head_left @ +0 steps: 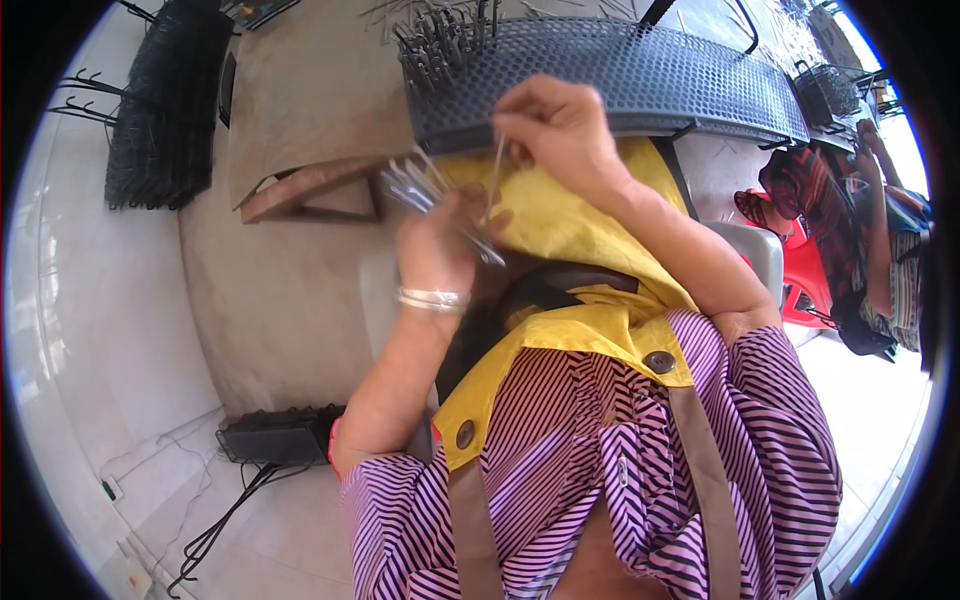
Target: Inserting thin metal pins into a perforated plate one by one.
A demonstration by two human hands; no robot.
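Clutching blurred, perhaps metal rods [412, 187], left hand [436, 243] partly covers them.

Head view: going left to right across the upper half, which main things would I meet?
Dark bundle of thin metal pieces → rust-brown triangular support → left hand → right hand → red plastic chair → co-worker's forearm.

Left hand [437, 238] blurred; fingertips hard to tell from metal rods [410, 186] it holds, rod count unclear. Right hand [566, 132] blurred too, its fingers hiding top of thin rod [497, 165]; lower end indistinct near left fingers. Metal pieces [436, 50] on perforated counter [610, 75] overlap, uncountable. Co-worker [880, 250] cropped by dark right rim.
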